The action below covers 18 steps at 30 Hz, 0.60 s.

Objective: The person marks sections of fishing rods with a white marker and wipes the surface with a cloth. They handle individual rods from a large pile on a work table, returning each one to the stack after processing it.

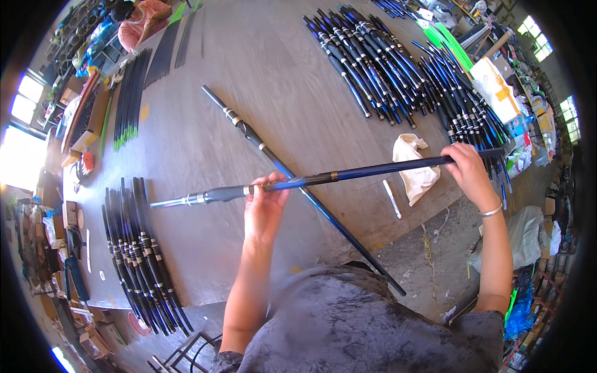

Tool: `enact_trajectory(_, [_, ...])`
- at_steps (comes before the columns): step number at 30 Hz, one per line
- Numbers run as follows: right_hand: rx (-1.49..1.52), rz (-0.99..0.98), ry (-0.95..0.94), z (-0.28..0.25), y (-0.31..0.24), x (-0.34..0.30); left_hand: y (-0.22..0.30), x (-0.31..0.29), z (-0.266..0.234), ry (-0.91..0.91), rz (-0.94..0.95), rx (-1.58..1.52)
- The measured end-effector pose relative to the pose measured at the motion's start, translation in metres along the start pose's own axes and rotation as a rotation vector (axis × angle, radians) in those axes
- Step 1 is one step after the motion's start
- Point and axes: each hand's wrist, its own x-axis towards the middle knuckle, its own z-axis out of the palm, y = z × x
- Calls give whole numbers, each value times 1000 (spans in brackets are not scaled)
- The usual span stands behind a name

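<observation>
A black and blue fishing rod [367, 172] with a reel seat is held across in front of me, above the table. My left hand [266, 208] is closed round it from below, just right of the dark grip. Near the rod's right end, my right hand [467, 169] grips it from above. A second fishing rod [339, 222] lies slantwise on the table and passes beneath the held one. Close to my right hand are a crumpled cream cloth [418, 183] and a white marker pen [392, 199].
Bundled rods [140, 261] lie at the table's left edge, and a large pile of rods [373, 65] covers the far right. Thin dark rod blanks [130, 99] with green tips rest at the far left. A person in pink [140, 28] sits beyond the table [261, 56].
</observation>
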Motion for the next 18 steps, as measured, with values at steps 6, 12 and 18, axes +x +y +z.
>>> enact_trajectory(6, [-23, -95, 44, -5, 2, 26, 8, -5, 4, 52, 41, 17])
enact_trajectory(12, [-27, -108, 42, -8, 2, 32, 10, -4, 3, 66, 69, -6])
enact_trajectory(18, [-63, -157, 40, -13, -13, 30, 13, -2, -4, 85, 69, -20])
